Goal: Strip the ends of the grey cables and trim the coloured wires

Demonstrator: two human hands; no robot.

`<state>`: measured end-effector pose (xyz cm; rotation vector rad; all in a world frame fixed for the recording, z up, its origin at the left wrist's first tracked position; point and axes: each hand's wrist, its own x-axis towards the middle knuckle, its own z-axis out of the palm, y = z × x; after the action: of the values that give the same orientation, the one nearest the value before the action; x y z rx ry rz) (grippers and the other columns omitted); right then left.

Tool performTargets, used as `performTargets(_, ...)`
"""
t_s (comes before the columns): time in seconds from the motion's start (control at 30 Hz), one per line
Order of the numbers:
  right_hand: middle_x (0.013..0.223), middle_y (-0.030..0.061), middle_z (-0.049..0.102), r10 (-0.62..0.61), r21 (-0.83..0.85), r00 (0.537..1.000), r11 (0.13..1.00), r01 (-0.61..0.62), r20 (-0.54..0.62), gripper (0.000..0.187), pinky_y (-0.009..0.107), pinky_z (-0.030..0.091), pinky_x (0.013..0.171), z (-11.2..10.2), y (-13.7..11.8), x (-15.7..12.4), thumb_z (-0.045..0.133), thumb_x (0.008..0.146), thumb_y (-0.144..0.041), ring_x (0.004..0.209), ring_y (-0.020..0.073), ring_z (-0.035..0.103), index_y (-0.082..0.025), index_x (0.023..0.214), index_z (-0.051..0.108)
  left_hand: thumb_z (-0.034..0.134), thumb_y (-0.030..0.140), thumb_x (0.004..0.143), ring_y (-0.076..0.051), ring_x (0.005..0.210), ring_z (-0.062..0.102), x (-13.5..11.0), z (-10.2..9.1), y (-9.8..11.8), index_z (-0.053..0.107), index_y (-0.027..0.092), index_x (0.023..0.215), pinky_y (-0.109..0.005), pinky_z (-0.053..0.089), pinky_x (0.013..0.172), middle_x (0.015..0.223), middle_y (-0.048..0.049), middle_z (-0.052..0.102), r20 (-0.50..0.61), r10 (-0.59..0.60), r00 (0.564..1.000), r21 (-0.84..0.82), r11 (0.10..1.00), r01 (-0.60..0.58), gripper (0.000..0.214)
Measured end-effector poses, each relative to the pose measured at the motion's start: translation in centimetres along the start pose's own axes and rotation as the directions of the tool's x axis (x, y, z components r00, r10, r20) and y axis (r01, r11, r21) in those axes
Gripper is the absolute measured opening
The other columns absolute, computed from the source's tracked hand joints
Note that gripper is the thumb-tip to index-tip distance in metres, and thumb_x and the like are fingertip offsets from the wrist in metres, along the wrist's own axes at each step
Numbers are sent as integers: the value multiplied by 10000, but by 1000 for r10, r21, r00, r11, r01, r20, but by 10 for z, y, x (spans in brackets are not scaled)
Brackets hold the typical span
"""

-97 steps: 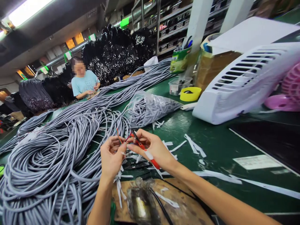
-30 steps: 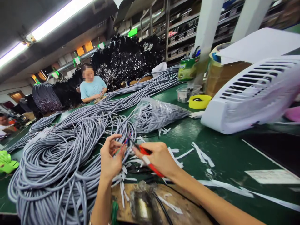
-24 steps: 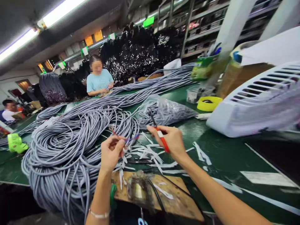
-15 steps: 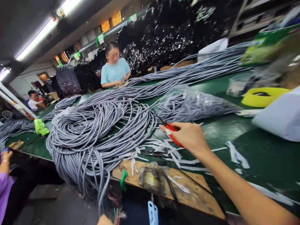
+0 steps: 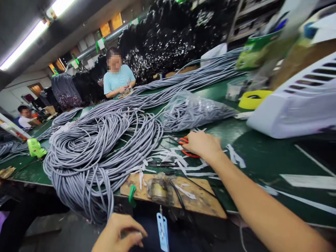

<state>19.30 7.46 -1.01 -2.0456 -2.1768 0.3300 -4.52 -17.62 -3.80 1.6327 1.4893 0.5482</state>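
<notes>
My right hand (image 5: 203,145) is low over the green table, its fingers closed around a pair of red-handled pliers (image 5: 189,154). The tips of the pliers point left, toward a big coil of grey cable (image 5: 105,140). My left hand (image 5: 122,231) is at the bottom, in front of the table edge, with fingers curled loosely, thumb apart and nothing visible between them. White strips (image 5: 181,161) lie scattered below the pliers, around a dark flat tool (image 5: 162,163). Beyond my right hand lies a clear plastic bag (image 5: 194,110) with grey cable pieces inside.
A wooden board (image 5: 204,199) with a small mounted device (image 5: 159,190) sits at the table edge; a blue clip (image 5: 162,231) hangs below it. A green fan (image 5: 36,147) stands left, a yellow ring (image 5: 254,99) right. A co-worker (image 5: 119,78) works across the table.
The view has swung to the right. My left hand has come up further into view. My right hand has lowered the pliers toward the table, and their handles now look spread.
</notes>
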Motion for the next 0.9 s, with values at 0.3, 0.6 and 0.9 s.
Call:
performTargets(0.3, 699, -7, 704, -586, 167, 797, 809, 564, 145, 129, 167, 435, 600, 5, -19, -7, 622, 698, -209, 681, 133, 640, -214, 775, 725, 505, 247, 767, -212, 806, 617, 127, -65, 21, 643, 165, 887, -337, 479, 767, 851, -80, 667, -501, 314, 806, 560, 828, 25, 200)
performTargets(0.6, 1011, 54, 618, -547, 101, 830, 837, 539, 106, 220, 372, 473, 792, -3, -11, -4, 525, 853, -297, 909, 172, 588, -147, 1001, 591, 459, 455, 706, -241, 670, 601, 160, -83, 10, 560, 207, 676, -347, 461, 656, 671, -51, 628, -393, 361, 846, 627, 778, -41, 270)
performTargets(0.9, 1132, 70, 548, -373, 36, 926, 928, 372, 49, 288, 386, 485, 790, -5, -10, -4, 506, 868, -304, 948, 184, 566, -170, 1124, 521, 510, 493, 723, -88, 414, 327, 140, -109, 47, 423, 189, 559, -203, 274, 431, 440, 74, 341, -787, 157, 597, 151, 987, -61, 356)
